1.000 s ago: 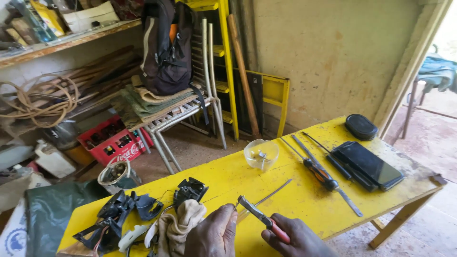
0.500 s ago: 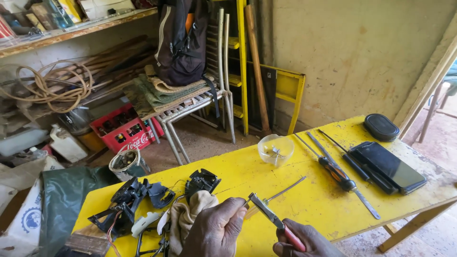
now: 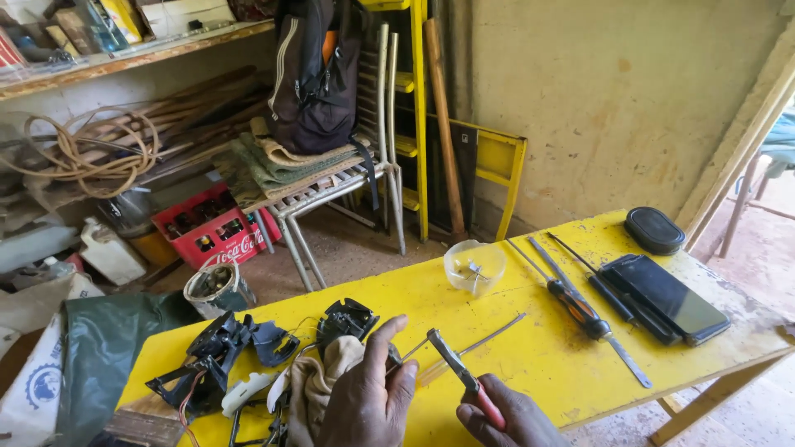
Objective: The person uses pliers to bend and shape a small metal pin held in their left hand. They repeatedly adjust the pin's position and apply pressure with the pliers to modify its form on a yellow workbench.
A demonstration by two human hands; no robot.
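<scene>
My right hand (image 3: pixel 509 420) grips a small pair of red-handled pliers (image 3: pixel 460 374) low over the yellow table (image 3: pixel 530 348), jaws pointing up and left. My left hand (image 3: pixel 368 397) is beside it, fingertips pinched close to the plier jaws; whatever small part it may hold is too tiny to make out. Under the left hand lies a beige cloth (image 3: pixel 319 381). A thin metal rod (image 3: pixel 489 335) lies on the table just beyond the pliers.
Black plastic housing parts with wires (image 3: pixel 224 356) lie at the table's left. A clear bowl of small parts (image 3: pixel 474 266), screwdrivers (image 3: pixel 575 302), a phone (image 3: pixel 667 298) and a black case (image 3: pixel 654 229) lie to the right. Behind stand a chair with backpack (image 3: pixel 319 74), a red crate (image 3: pixel 211 232) and a tin (image 3: pixel 217 288).
The view has shifted down and left, so the table sits more to the right. Both hands stay together at the near edge with the pliers; the left fingers have moved closer to the jaws.
</scene>
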